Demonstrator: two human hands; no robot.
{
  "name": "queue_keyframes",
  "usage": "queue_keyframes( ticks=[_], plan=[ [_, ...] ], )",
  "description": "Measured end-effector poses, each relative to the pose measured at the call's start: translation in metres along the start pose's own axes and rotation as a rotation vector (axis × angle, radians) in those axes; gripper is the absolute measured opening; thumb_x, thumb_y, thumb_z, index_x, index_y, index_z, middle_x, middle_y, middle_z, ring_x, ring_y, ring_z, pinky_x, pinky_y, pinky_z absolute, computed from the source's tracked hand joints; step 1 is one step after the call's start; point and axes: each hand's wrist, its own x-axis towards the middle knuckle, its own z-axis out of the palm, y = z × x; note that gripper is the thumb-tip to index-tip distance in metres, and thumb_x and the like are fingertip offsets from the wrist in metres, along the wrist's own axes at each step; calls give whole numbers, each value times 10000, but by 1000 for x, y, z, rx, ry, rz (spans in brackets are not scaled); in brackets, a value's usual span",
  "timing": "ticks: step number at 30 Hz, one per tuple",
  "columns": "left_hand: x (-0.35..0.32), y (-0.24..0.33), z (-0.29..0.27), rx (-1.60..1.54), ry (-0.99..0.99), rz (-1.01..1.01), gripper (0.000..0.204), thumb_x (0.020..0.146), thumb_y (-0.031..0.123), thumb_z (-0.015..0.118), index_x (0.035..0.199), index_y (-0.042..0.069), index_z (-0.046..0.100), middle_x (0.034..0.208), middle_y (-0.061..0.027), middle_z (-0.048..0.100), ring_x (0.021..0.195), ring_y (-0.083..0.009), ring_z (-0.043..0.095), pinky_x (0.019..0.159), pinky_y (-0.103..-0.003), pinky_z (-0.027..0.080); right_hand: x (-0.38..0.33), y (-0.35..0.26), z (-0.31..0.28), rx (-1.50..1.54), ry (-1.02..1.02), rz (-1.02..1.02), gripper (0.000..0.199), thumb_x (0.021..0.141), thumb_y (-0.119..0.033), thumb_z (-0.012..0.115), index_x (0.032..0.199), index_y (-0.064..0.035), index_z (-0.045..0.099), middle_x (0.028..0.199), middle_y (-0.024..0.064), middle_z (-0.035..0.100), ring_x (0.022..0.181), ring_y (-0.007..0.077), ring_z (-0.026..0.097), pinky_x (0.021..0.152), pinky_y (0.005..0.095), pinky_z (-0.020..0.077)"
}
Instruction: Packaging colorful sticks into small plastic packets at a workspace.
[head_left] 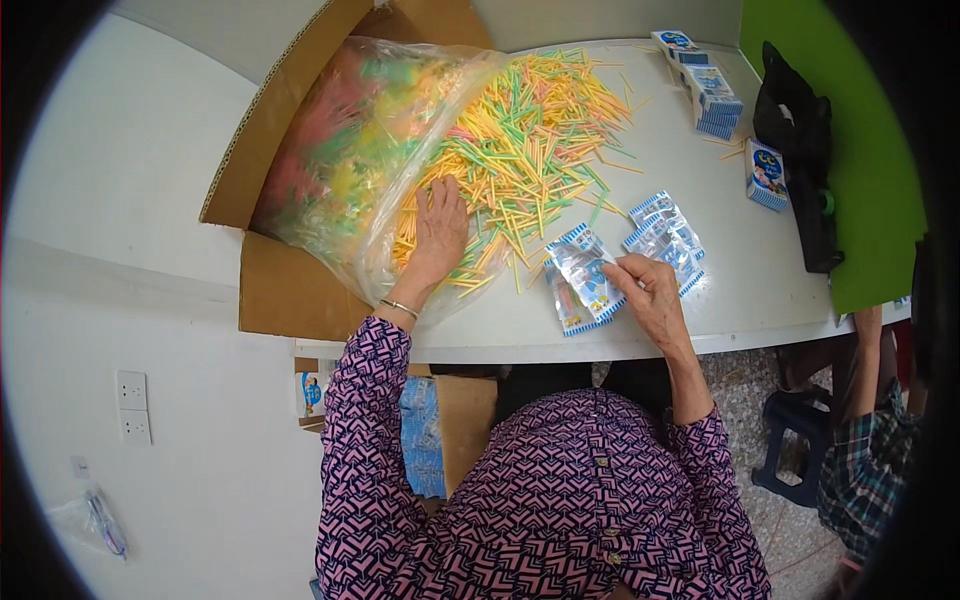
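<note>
A large heap of thin yellow, green and pink sticks [540, 140] spills from a clear plastic bag [400, 180] onto the white table. My left hand [440, 230] rests on the near left side of this heap, fingers stretched apart over the sticks; what lies beneath the palm is hidden. Between thumb and fingers my right hand [652, 298] pinches a blue and white foil packet [583, 265] at its right edge. Under that packet lies another packet [570, 310] with pinkish sticks showing through it. More packets [665, 235] lie overlapped just beyond my right hand.
An open cardboard box [285, 285] holds the bag at the left. Stacked small blue and white boxes [712, 95] stand at the far right, with a single box [766, 175] beside a black case [795, 130]. A green panel [860, 130] borders the table; another person's arm [865, 365] is beyond it.
</note>
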Motion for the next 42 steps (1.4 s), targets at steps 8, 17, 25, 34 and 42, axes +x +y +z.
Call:
queue_keyframes(
  ticks=[8, 17, 25, 34, 42],
  plan=[
    [-2, 11, -17, -119, -163, -108, 231, 786, 58, 482, 975, -63, 534, 1235, -229, 395, 1135, -358, 381, 925, -528, 306, -3, 6, -7, 14, 29, -28, 214, 846, -131, 631, 837, 82, 639, 600, 100, 557, 545, 119, 465, 508, 299, 344],
    [-6, 10, -1, -96, -28, -96, 176, 757, 26, 506, 909, -51, 548, 1188, -210, 411, 1132, -352, 382, 897, -530, 308, -2, 1, -8, 4, 4, -14, 237, 855, -149, 626, 823, 85, 635, 586, 80, 547, 548, 98, 444, 506, 284, 339],
    [-2, 10, -13, -383, 189, -320, 162, 788, 2, 503, 947, -31, 515, 1121, -172, 487, 1081, -348, 418, 840, -508, 300, 1, 6, -6, 87, 27, 65, 242, 866, -170, 626, 856, 70, 658, 596, 22, 535, 580, 66, 437, 513, 261, 337],
    [3, 29, -16, -1646, 307, -613, 204, 969, 197, 462, 1024, 0, 471, 916, -91, 586, 789, -191, 598, 702, -292, 473, 2, 7, 0, 129, 3, 111, 241, 879, -170, 624, 828, 63, 656, 612, -20, 526, 606, 40, 420, 527, 232, 326],
    [-9, 55, 16, -1736, 467, -666, 169, 948, 171, 536, 1043, 36, 500, 933, -15, 562, 819, -85, 553, 756, -235, 474, 2, 7, 8, 109, -20, 97, 252, 883, -175, 625, 821, 66, 659, 608, -29, 531, 601, 37, 419, 533, 226, 328]
  ],
)
